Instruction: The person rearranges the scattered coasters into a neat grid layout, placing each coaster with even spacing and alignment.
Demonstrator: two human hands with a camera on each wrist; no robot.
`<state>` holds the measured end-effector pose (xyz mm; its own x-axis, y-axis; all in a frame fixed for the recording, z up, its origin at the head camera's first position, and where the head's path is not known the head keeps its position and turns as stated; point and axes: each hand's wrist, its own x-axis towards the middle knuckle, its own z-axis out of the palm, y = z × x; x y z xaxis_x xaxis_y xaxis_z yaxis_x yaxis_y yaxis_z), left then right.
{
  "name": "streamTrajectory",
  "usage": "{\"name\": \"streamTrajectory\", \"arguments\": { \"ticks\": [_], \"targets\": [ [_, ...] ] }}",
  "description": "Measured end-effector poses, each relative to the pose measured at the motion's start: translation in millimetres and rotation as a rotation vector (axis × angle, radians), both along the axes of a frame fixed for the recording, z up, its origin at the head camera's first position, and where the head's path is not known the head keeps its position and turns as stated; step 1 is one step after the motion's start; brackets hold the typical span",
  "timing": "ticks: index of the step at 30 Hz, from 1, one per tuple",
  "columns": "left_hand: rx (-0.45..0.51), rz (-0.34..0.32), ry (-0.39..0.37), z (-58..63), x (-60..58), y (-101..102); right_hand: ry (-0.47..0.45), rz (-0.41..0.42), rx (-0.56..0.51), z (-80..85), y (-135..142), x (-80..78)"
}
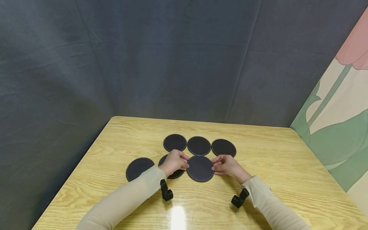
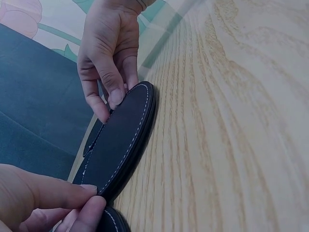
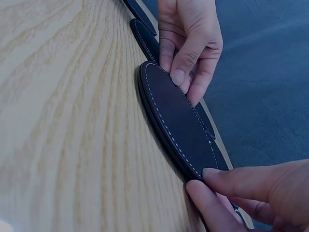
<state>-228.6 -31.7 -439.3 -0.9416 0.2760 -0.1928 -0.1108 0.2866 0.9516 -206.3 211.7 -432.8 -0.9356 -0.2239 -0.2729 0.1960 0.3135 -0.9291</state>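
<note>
A round dark coaster (image 1: 200,168) with pale stitching round its rim lies at the front of the group, between both hands. My left hand (image 1: 173,162) pinches its left edge between thumb and fingers. On the opposite edge, my right hand (image 1: 228,166) pinches the rim the same way. Seen from the left wrist, the coaster (image 2: 120,135) has a thick, layered-looking edge close over the wood. Another coaster (image 1: 176,174) is partly hidden under my left hand. Three more form a back row: left (image 1: 175,142), middle (image 1: 199,146) and right (image 1: 223,148).
One more coaster (image 1: 139,168) lies farther left, partly covered by the left sleeve. Everything rests on a light wooden table (image 1: 258,143). A dark curtain (image 1: 184,64) hangs behind and to the left, and a flower-painted wall (image 1: 339,127) borders the right.
</note>
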Motion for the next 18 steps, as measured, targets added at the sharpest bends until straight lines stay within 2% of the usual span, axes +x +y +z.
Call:
{"name": "streamTrajectory", "arguments": {
  "ticks": [11,18],
  "targets": [
    [-0.022,-0.005,0.015,-0.4,-0.9,0.7,-0.014,-0.028,0.064,-2.4,-1.8,-2.3],
    [-0.021,-0.007,0.019,0.5,-1.7,1.5,0.005,-0.020,0.053,-1.8,-1.9,-0.8]
  ]
}}
